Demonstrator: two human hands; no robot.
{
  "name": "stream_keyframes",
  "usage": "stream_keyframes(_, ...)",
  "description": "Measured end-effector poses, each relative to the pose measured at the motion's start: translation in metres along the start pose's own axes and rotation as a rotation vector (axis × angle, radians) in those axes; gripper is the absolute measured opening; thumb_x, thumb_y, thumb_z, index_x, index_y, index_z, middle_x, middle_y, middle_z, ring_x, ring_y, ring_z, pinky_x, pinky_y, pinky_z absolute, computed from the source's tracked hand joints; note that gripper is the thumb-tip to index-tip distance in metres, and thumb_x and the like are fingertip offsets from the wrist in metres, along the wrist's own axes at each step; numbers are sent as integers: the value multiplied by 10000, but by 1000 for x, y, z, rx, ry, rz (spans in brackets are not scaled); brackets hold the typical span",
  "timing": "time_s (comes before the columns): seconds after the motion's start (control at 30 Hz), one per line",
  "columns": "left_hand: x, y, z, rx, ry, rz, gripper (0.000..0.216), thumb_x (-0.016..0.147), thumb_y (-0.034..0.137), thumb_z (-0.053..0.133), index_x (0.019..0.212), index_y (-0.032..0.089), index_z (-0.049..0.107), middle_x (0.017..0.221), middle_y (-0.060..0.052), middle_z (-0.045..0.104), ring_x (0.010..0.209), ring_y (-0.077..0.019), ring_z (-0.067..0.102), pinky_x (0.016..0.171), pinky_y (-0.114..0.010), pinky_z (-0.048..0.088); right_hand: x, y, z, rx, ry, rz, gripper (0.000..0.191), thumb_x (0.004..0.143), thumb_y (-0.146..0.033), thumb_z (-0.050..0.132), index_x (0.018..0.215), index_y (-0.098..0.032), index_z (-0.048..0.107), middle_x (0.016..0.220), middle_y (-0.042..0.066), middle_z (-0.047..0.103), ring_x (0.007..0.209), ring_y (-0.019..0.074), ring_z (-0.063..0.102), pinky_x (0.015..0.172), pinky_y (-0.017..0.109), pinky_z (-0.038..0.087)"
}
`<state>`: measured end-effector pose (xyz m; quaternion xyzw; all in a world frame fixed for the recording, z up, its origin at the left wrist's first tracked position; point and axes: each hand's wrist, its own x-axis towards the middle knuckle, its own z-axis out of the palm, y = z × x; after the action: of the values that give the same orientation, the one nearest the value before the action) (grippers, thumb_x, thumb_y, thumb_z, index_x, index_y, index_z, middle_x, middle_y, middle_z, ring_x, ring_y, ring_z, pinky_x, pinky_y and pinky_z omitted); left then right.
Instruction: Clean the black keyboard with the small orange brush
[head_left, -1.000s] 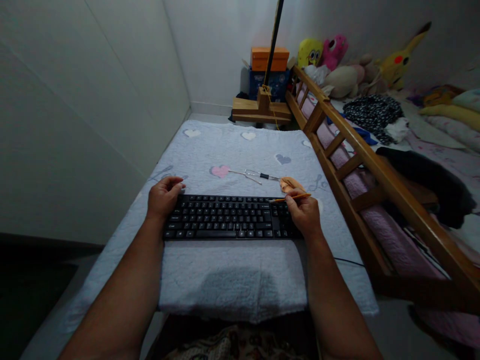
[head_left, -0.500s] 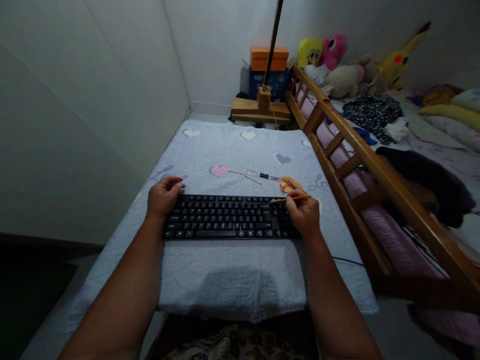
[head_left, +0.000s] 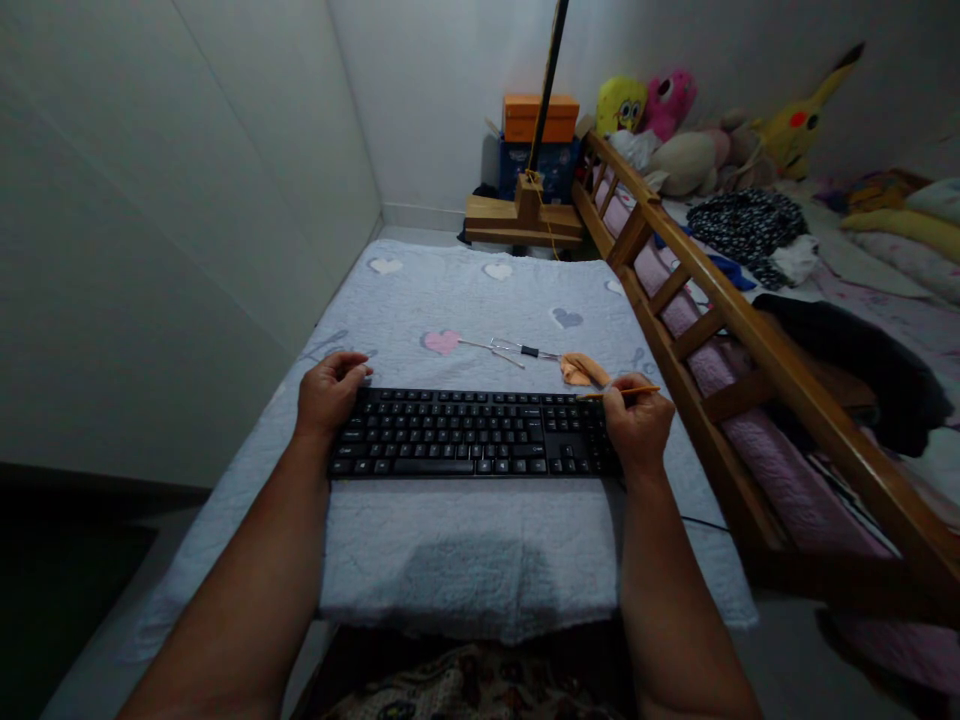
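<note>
A black keyboard (head_left: 465,435) lies lengthwise before me on the cloth-covered table. My left hand (head_left: 330,390) is closed about its far left corner, fingers curled and the thumb at the back edge. Between the thumb and fingers of my right hand (head_left: 637,415) is a thin brush (head_left: 637,392) with a yellow-orange handle. Its tip points left, over the far row of keys near the number pad. Behind the keyboard lie a wire tool with a black sleeve (head_left: 529,351), thin white sticks like cotton swabs (head_left: 510,359) and a crumpled orange cloth (head_left: 581,369).
A pale blue heart-patterned cover (head_left: 450,560) drapes the table. The keyboard's cable (head_left: 705,523) runs off to the right. A wooden bed rail (head_left: 720,290) borders the right side, with soft toys beyond. Boxes (head_left: 540,118) and a pole on a wooden base (head_left: 529,210) stand behind.
My right hand has moved right with the brush, from the keys left of the number pad to the keyboard's right end. My left hand stays in place.
</note>
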<state>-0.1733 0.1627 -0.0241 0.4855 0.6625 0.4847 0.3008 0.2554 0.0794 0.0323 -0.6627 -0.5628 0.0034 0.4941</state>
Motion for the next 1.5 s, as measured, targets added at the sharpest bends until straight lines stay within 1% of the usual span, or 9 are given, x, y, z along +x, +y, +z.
stream_keyframes(0.13, 0, -1, 0, 12, 3, 12, 254, 752, 364, 707, 955, 214, 733, 900, -52, 780, 939, -252, 773, 985, -403, 597, 1, -2, -2, 50, 8, 16, 117, 770, -312, 549, 662, -269, 554, 553, -31, 551, 584, 192, 530, 582, 318, 408)
stream_keyframes(0.37, 1, 0, 0, 16, 5, -4, 262, 745, 366, 699, 956, 213, 727, 898, -47, 778, 935, -249, 773, 954, -386, 606, 2, -1, -5, 79, -65, 31, 73, 709, -292, 497, 647, -270, 529, 543, -26, 513, 549, 186, 473, 560, 318, 372)
stream_keyframes(0.53, 0, 2, 0, 19, 4, -6, 257, 744, 354, 694, 955, 210, 724, 894, -45, 777, 929, -241, 773, 950, -378, 610, 1, 1, -3, 103, -85, 54, 82, 742, -306, 497, 700, -265, 555, 578, -24, 534, 571, 192, 489, 578, 313, 379)
stream_keyframes(0.73, -1, 3, -1, 31, 6, 4, 254, 745, 359, 698, 950, 211, 726, 879, -45, 777, 925, -249, 776, 966, -394, 609, 0, 6, 3, 103, -118, 48, 101, 822, -320, 507, 797, -260, 584, 685, -4, 600, 643, 214, 566, 670, 342, 439)
stream_keyframes(0.9, -1, 2, 0, 19, 5, -7, 258, 751, 355, 695, 961, 209, 729, 901, -51, 789, 944, -257, 780, 990, -415, 603, -1, 6, 3, 128, -74, 52, 127, 884, -351, 514, 858, -258, 597, 723, -16, 581, 693, 221, 588, 741, 374, 477)
stream_keyframes(1.03, -1, 2, 0, 27, 7, 6, 247, 749, 347, 694, 951, 210, 731, 896, -51, 788, 947, -257, 782, 982, -405, 606, -1, 6, 1, 146, -53, 73, 78, 828, -300, 509, 796, -262, 570, 684, -27, 543, 665, 214, 560, 706, 362, 459)
stream_keyframes(1.17, -1, 2, 0, 13, 9, 14, 260, 746, 360, 701, 956, 211, 736, 908, -54, 793, 950, -261, 782, 985, -411, 605, -1, 7, 2, 140, -78, 75, 72, 807, -291, 506, 766, -264, 558, 664, -25, 537, 644, 212, 553, 682, 356, 440)
stream_keyframes(1.37, 0, 0, 0, 10, 7, 20, 261, 746, 361, 702, 957, 211, 732, 896, -48, 784, 934, -250, 777, 970, -398, 607, -1, 12, 6, 149, -54, 79, 124, 898, -347, 544, 876, -250, 618, 760, -13, 620, 726, 219, 612, 746, 377, 489)
stream_keyframes(1.5, 0, 0, -1, 25, 2, 17, 261, 749, 371, 701, 954, 212, 728, 887, -47, 777, 931, -249, 774, 955, -384, 606, -5, 16, 9, 269, -92, 149, 173, 965, -418, 605, 973, -248, 631, 744, -33, 629, 657, 190, 604, 673, 340, 494)
